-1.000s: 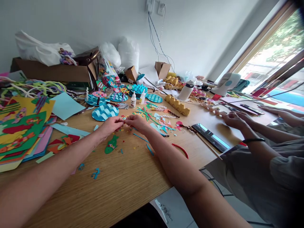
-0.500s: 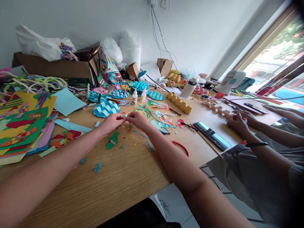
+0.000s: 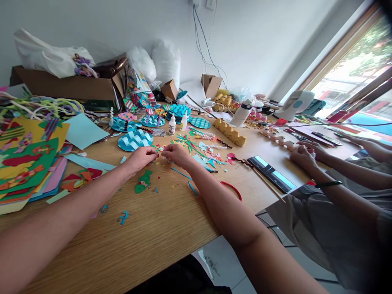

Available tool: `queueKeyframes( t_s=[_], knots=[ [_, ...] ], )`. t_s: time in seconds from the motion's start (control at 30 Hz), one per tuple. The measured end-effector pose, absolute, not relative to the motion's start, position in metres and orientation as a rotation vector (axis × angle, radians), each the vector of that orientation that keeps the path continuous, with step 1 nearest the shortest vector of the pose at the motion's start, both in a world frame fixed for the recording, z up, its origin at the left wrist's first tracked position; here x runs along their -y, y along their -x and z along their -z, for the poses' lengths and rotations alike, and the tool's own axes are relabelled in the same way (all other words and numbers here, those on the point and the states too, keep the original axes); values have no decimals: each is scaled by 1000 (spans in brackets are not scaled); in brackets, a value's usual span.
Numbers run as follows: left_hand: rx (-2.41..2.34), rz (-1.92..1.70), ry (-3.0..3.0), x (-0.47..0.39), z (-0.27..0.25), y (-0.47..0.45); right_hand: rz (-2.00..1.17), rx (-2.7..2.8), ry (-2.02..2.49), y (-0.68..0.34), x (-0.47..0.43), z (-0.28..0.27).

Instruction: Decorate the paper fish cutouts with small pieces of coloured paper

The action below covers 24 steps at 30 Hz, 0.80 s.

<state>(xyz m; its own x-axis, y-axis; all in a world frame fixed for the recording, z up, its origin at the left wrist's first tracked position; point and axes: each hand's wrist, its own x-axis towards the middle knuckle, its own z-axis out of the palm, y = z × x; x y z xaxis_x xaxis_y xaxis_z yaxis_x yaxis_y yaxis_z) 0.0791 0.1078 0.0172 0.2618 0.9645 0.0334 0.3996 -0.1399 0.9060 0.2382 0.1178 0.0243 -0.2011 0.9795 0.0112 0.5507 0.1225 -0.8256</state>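
The left hand is parted slightly from the right hand; fingers are pinched closed, anything gripped indiscernible; joint handling is apparently loosened near the green paper fish.

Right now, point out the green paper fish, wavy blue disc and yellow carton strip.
Green paper fish [image 3: 143, 182], head view: mid-body.
Wavy blue disc [image 3: 135, 141], head view: central waves.
Yellow carton strip [image 3: 229, 132], head view: middle.

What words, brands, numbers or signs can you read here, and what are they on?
None can be read.
Small white bottle: its label has dark marks, too small to read.
Small cardboard box: a dark patch, too blurred to tell whether it is print.
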Motion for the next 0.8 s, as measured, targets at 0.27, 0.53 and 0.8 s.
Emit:
queueKeyframes(
  t_s=[0.27, 0.53, 0.8],
  knots=[
    [-1259, -855, -1646, -100, -25, -76, -488, 2142, 1543, -243, -118, -26],
    [-1250, -854, -1625, -98, -25, -73, -671, 2050, 1563, -244, -120, -25],
    [-1269, -833, -1631, -95, -28, -70, -668, 2067, 1488, -246, -121, -24]
  ],
)
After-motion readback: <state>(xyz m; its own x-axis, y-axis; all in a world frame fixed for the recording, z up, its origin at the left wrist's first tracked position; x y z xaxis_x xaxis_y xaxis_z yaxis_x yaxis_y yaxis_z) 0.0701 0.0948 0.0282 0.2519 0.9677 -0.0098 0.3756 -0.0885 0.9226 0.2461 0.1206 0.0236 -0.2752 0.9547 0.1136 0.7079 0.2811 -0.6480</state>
